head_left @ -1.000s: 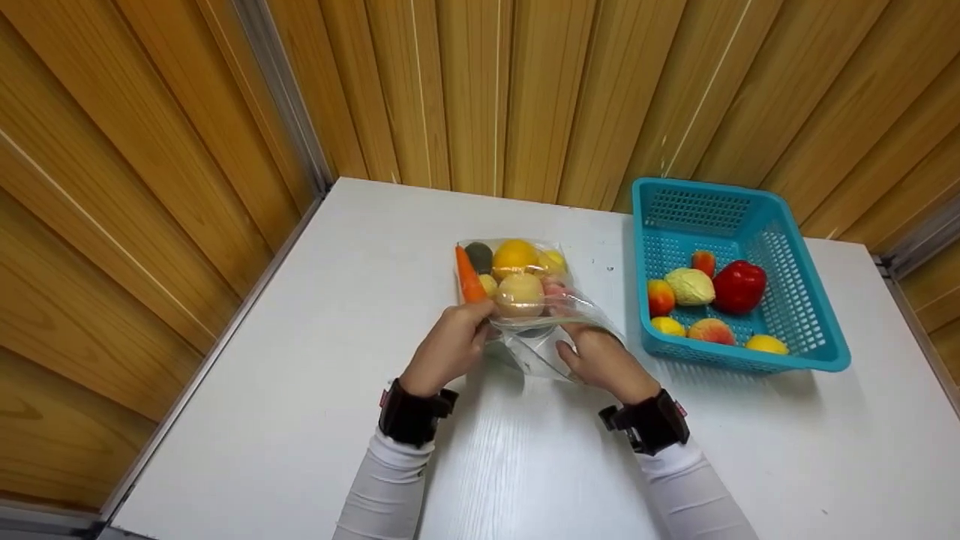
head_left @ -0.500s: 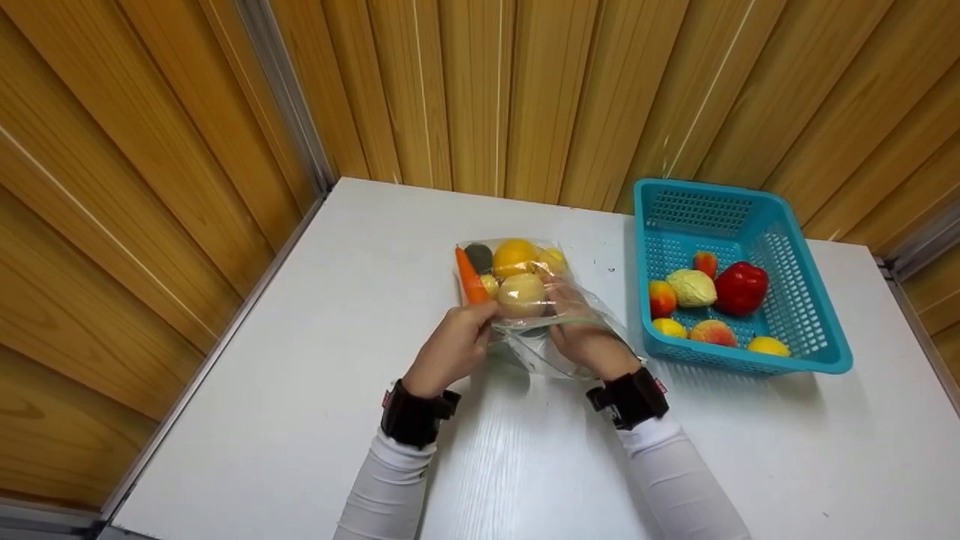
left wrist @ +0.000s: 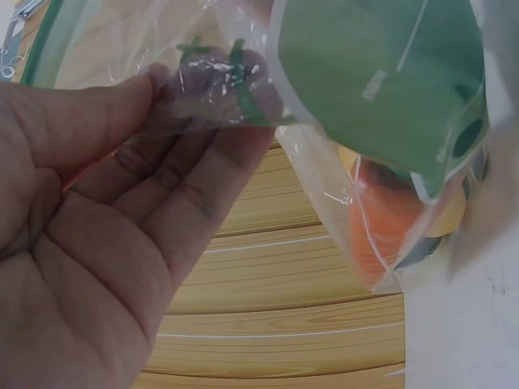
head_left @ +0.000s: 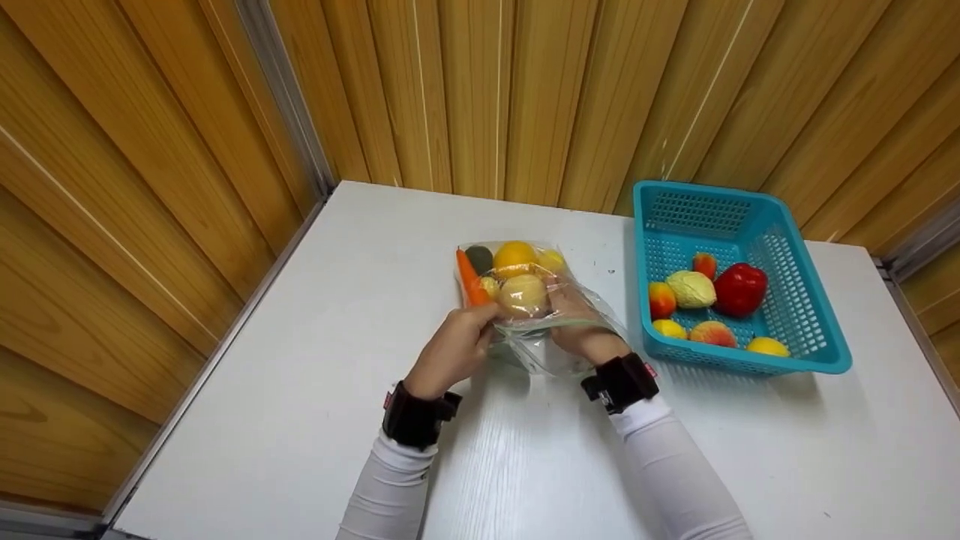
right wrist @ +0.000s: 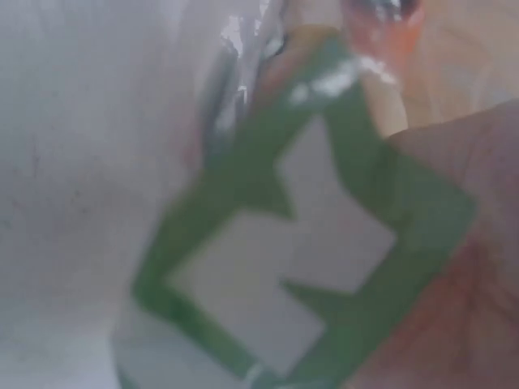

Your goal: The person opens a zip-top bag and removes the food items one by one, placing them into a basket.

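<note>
A clear zip bag (head_left: 534, 352) with green print lies on the white table, its mouth toward me. Through the plastic show a carrot (head_left: 470, 279), a dark green oval item (head_left: 478, 259), an orange (head_left: 514, 256), a yellow fruit (head_left: 551, 260) and a pale round one (head_left: 523, 295). My left hand (head_left: 454, 345) pinches the bag's edge between thumb and fingers, beside the carrot's thick end. Inside the mouth, my right hand (head_left: 579, 322) reaches up along the bag's right side; I cannot tell whether its fingers hold something. Green print (right wrist: 405, 284) overlaps that hand in the right wrist view.
At right stands a turquoise basket (head_left: 814, 285) holding a red bell pepper (head_left: 741, 289), a pale green wrinkled item (head_left: 691, 289), a peach (head_left: 712, 334), lemons (head_left: 767, 346) and other fruit. Wood-patterned walls (head_left: 517, 97) rise behind and to the left of the white table (head_left: 300, 390).
My right hand has pushed deeper into the bag, forward and left, and now covers the pinkish fruit seen there before. My left hand keeps its hold on the bag's edge.
</note>
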{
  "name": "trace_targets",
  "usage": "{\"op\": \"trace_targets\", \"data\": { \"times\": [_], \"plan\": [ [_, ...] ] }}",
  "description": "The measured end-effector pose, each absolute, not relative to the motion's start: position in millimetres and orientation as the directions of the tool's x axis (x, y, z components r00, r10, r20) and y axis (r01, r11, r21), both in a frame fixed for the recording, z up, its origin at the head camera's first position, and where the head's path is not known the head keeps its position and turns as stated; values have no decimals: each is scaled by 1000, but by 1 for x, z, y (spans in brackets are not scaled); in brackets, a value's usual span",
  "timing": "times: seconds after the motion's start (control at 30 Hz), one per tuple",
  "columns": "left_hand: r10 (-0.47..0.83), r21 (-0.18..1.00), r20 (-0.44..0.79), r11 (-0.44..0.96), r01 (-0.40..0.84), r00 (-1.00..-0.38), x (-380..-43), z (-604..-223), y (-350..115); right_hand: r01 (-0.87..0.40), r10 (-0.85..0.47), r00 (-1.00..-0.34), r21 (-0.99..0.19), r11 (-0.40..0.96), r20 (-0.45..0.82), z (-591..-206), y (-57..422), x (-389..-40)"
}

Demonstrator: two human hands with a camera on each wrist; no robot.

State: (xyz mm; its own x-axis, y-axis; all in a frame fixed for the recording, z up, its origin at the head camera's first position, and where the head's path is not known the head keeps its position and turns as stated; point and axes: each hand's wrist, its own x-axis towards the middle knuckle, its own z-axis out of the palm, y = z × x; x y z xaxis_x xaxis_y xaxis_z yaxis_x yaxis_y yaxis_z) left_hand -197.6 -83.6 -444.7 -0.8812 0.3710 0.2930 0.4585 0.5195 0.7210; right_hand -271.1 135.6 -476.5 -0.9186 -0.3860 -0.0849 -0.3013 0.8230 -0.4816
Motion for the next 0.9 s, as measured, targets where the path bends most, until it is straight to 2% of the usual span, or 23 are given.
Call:
{"op": "trace_targets", "data": {
  "times": [0.1, 0.23, 0.33, 0.47, 0.6, 0.67, 0.77, 0.9],
  "plan": [
    [373, 728, 287, 514, 454, -882, -197, -445, -83, -258, -352, -930, -496, 829, -104, -476, 136, -272],
    [373, 727, 300, 506, 463, -878, -197, -445, -84, -169, -299, -944, -571, 804, -141, -474, 136, -270],
    [371, 726, 305, 506, 466, -877, -197, -445, -84, -191, -301, -947, -562, 805, -110, -472, 136, -269],
    [370, 727, 299, 509, 461, -879, -197, -445, -84, -297, -333, -943, -471, 830, 8, -472, 135, -271],
    [376, 726, 301, 506, 466, -877, -197, -445, -84, -308, -329, -943, -530, 790, 57, -473, 134, -274],
    [379, 717, 312, 507, 478, -871, -198, -445, -84, -284, -312, -948, -604, 745, 62, -474, 134, -274],
    [380, 701, 332, 513, 496, -863, -198, -445, -84, -302, -334, -940, -620, 724, 69, -475, 134, -274],
    [378, 700, 328, 518, 491, -866, -197, -445, -84, -234, -323, -946, -652, 721, -18, -475, 137, -271]
  ]
}}
